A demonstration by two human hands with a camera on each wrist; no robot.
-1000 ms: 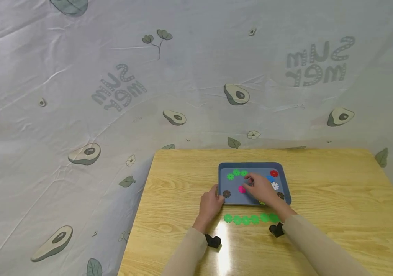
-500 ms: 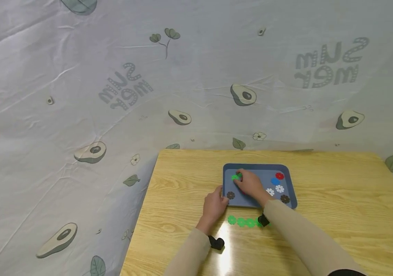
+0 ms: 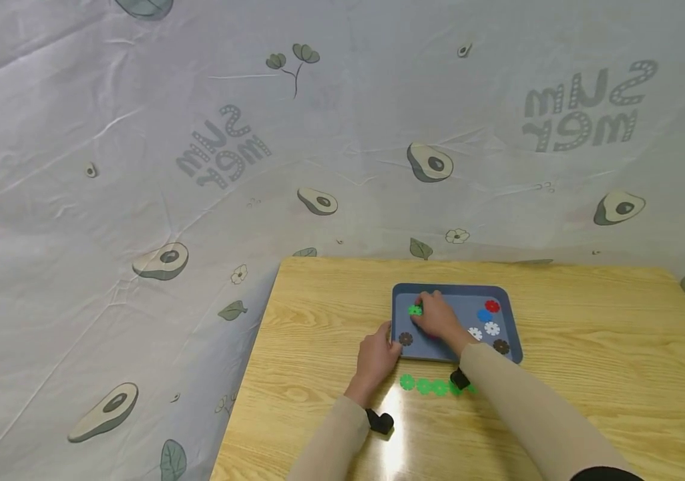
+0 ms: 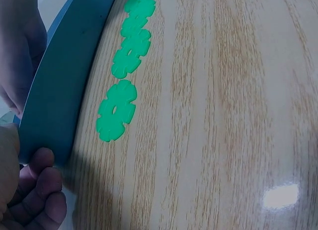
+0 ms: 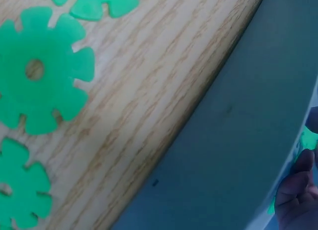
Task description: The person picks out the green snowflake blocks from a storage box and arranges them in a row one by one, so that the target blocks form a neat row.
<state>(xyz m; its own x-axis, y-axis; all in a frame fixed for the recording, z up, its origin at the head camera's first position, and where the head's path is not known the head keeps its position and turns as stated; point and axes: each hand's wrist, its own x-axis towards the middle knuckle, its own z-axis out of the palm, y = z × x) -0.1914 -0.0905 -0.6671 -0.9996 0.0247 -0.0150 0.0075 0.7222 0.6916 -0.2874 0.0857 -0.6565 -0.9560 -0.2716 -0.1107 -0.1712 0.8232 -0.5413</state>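
Observation:
My left hand [image 3: 376, 356] holds the near left corner of the blue-grey tray [image 3: 396, 294], its fingers curled at the outer wall in the left wrist view. Inside the tray, my right hand [image 3: 436, 316] reaches over the left half. A green flower-shaped plastic disc [image 3: 415, 310] lies at its fingertips. The right wrist view shows a green disc [image 5: 309, 139] pinched between thumb and finger, partly cut off by the frame edge. The hand hides part of the tray, including most of a pink disc.
A row of several green discs [image 3: 424, 386] lies on the wooden table [image 3: 312, 314] in front of the tray, partly behind the right forearm. Also in the tray are a red disc [image 3: 492, 306], a blue disc [image 3: 485, 315], white discs [image 3: 491, 329] and brown discs [image 3: 405, 339].
My right hand has moved left across the tray to the green discs, and its fingers have closed there. The left hand stays at the tray corner. The head view has shifted slightly.

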